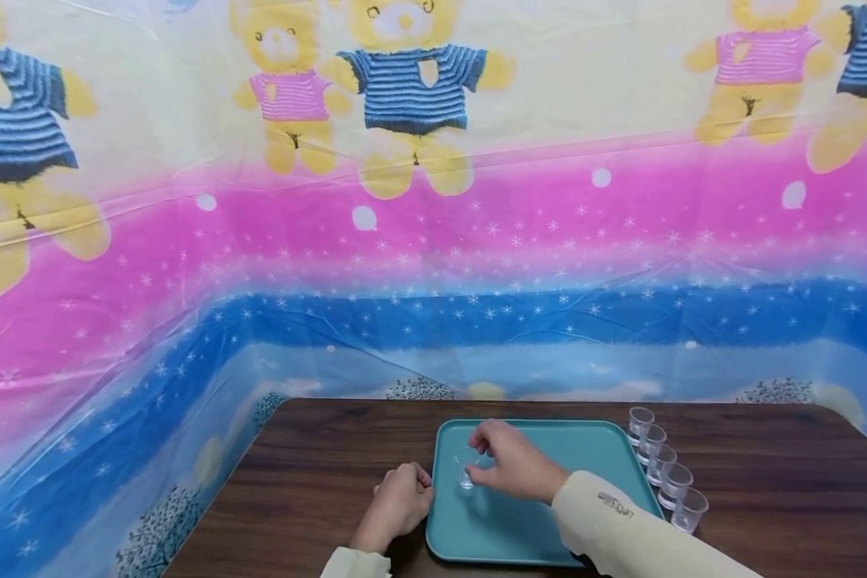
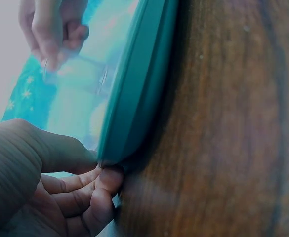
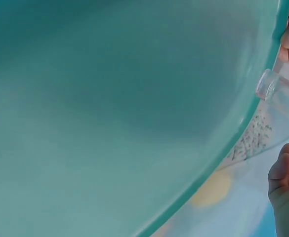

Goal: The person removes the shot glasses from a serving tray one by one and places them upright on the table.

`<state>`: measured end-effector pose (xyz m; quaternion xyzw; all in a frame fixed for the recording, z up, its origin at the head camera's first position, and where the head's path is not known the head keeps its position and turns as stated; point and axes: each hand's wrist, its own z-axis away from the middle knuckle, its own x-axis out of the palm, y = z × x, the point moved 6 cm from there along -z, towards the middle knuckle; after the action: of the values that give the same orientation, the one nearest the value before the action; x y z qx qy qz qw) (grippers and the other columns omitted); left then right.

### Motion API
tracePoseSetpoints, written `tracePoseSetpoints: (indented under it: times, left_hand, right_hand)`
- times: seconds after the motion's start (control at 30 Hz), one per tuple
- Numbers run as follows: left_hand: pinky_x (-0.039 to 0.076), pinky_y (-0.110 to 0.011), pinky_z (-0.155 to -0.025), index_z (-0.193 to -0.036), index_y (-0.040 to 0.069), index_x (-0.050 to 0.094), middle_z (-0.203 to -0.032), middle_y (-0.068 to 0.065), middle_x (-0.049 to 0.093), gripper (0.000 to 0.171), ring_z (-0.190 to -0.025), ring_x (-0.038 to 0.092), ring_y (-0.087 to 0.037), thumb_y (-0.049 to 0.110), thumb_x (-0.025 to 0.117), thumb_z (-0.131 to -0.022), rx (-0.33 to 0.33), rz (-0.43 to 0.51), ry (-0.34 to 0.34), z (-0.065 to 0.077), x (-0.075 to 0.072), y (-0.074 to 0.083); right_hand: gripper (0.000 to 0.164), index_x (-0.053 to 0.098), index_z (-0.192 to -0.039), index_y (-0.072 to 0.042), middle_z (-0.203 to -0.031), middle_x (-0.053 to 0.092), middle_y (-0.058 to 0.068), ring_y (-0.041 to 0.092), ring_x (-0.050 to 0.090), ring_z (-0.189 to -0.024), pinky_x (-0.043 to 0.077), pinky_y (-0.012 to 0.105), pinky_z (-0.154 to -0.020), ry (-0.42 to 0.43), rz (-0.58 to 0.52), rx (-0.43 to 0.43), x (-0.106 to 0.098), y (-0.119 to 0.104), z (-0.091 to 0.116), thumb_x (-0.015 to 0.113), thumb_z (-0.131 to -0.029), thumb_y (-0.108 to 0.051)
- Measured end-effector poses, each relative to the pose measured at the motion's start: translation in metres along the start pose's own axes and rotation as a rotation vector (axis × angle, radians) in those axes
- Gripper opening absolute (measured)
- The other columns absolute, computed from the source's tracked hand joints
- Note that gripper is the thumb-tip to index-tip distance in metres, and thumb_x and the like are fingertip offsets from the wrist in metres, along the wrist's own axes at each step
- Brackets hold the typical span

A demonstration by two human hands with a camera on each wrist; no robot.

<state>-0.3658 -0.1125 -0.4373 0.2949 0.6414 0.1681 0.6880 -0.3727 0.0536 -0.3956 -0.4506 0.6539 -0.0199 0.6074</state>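
Observation:
A small clear plastic cup is over the left part of the green tray. My right hand reaches across the tray and holds that cup, thumb and fingers curved about it. In the left wrist view the right hand's fingers pinch the cup near one end. The cup's round end overlaps the tray rim in the right wrist view. At the tray's left edge, my left hand pinches the rim between thumb and fingers, seen close up in the left wrist view.
Several more clear cups stand in a row along the tray's right side, close to the right forearm. The dark wooden table extends around the tray. Behind it hangs a printed bear cloth.

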Motion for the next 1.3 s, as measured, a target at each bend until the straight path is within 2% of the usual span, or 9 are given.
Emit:
tracePoseSetpoints:
  times: [0.3, 0.53, 0.7, 0.97, 1.3]
  left_hand:
    - [0.034, -0.056, -0.082, -0.085, 0.005, 0.058, -0.072, -0.002, 0.055, 0.007, -0.070, 0.052, -0.019, 0.009, 0.060, -0.091, -0.012, 0.028, -0.046, -0.001, 0.002, -0.001]
    - [0.034, -0.058, -0.082, -0.085, 0.005, 0.058, -0.071, -0.002, 0.054, 0.006, -0.067, 0.052, -0.017, 0.008, 0.059, -0.090, -0.015, 0.027, -0.040, -0.001, 0.002, -0.002]
    - [0.034, -0.059, -0.083, -0.086, 0.005, 0.059, -0.070, -0.001, 0.054, 0.005, -0.067, 0.052, -0.017, 0.008, 0.059, -0.090, -0.014, 0.025, -0.039, -0.002, 0.003, -0.001]
    - [0.034, -0.059, -0.083, -0.087, 0.005, 0.060, -0.070, -0.001, 0.055, 0.005, -0.066, 0.052, -0.016, 0.009, 0.059, -0.090, -0.008, 0.017, -0.051, -0.003, 0.003, 0.000]
    - [0.036, -0.057, -0.080, -0.085, 0.006, 0.059, -0.070, 0.000, 0.055, 0.005, -0.065, 0.051, -0.016, 0.009, 0.060, -0.089, -0.005, 0.002, -0.034, -0.003, 0.003, 0.001]
  right_hand:
    - [0.025, 0.056, -0.102, -0.008, -0.095, 0.053, 0.002, 0.015, 0.051, -0.084, 0.047, 0.031, -0.070, 0.011, 0.029, 0.033, -0.029, 0.019, 0.030, 0.071, -0.085, -0.020]
    - [0.026, 0.056, -0.102, -0.008, -0.095, 0.053, 0.003, 0.016, 0.052, -0.084, 0.047, 0.030, -0.070, 0.044, 0.080, 0.046, -0.048, 0.033, 0.052, 0.071, -0.085, -0.020]
    - [0.025, 0.056, -0.100, -0.012, -0.092, 0.052, -0.001, 0.015, 0.051, -0.082, 0.046, 0.029, -0.069, 0.072, 0.142, 0.057, -0.066, 0.042, 0.069, 0.072, -0.085, -0.023]
    - [0.026, 0.056, -0.099, -0.013, -0.091, 0.053, -0.003, 0.015, 0.052, -0.080, 0.046, 0.027, -0.068, 0.114, 0.209, 0.046, -0.091, 0.052, 0.101, 0.074, -0.082, -0.022]
    - [0.025, 0.053, -0.095, -0.022, -0.086, 0.048, -0.010, 0.007, 0.047, -0.074, 0.044, 0.024, -0.062, 0.183, 0.234, 0.017, -0.122, 0.059, 0.152, 0.074, -0.082, -0.027]
